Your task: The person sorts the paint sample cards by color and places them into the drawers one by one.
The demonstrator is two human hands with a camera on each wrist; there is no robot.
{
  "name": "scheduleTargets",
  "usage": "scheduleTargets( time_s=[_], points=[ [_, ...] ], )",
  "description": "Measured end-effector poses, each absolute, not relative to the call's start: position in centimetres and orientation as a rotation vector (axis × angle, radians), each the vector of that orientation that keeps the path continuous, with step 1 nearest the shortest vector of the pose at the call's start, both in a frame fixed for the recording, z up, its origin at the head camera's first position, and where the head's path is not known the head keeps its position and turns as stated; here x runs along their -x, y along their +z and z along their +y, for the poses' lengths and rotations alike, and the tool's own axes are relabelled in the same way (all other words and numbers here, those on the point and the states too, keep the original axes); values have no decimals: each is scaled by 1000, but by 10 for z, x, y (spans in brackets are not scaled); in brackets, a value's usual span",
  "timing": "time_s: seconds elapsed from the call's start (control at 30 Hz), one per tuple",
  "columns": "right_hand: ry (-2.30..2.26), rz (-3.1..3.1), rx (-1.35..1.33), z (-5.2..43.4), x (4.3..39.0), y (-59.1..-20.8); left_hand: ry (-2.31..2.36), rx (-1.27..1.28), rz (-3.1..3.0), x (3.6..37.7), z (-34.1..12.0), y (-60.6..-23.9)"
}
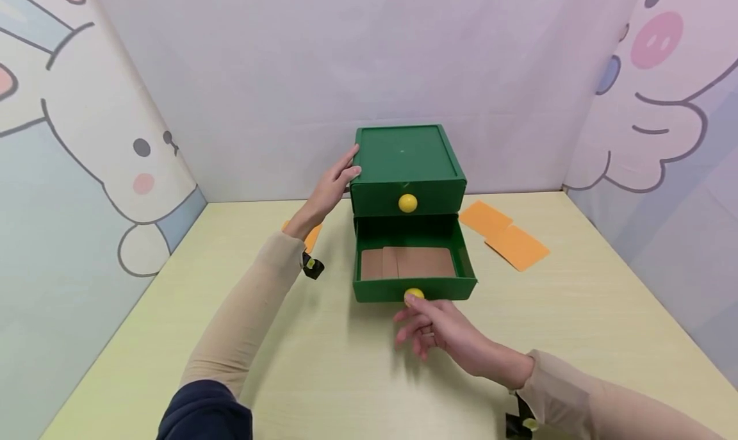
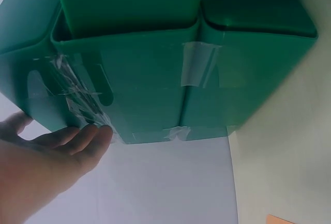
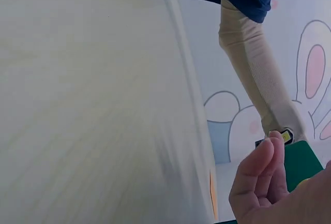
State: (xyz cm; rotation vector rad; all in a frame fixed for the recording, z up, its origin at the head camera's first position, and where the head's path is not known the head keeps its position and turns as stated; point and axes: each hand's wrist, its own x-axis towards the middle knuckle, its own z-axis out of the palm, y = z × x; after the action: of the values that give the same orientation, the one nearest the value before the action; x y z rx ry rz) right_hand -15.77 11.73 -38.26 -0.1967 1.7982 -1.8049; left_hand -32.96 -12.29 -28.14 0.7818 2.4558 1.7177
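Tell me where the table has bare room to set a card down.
The pale wooden table is bare front right, below the two orange cards, and front left beside the left arm. It is crowded before the green plastic drawer box, where the right hand touches the open lower drawer.

bright even light, soft shadows, blurry wrist views

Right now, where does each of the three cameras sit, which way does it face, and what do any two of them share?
Head: looks forward and down on the green drawer box, lower drawer pulled out; both hands and sleeves show.
Left wrist: close by the box's side, looking up along it; the left hand rests there.
Right wrist: looks across the table toward the left sleeve; the right hand's fingers show.
Shared: the green box appears in the head and left wrist views.
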Motion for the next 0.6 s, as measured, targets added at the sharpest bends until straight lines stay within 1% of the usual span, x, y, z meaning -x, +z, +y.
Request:
scheduleTargets(
  time_s=[0.17, 0.4, 0.6],
  points=[
    [-1866, 1806, 117, 114, 158, -382, 1716, -773, 2452, 330, -123, -283],
    [-1885, 1945, 135, 110, 158, -383, 1749, -783, 2452, 352, -125, -300],
    [-1925, 2034, 124, 107, 160, -386, 1753, -792, 2475, 356, -125, -304]
  ],
)
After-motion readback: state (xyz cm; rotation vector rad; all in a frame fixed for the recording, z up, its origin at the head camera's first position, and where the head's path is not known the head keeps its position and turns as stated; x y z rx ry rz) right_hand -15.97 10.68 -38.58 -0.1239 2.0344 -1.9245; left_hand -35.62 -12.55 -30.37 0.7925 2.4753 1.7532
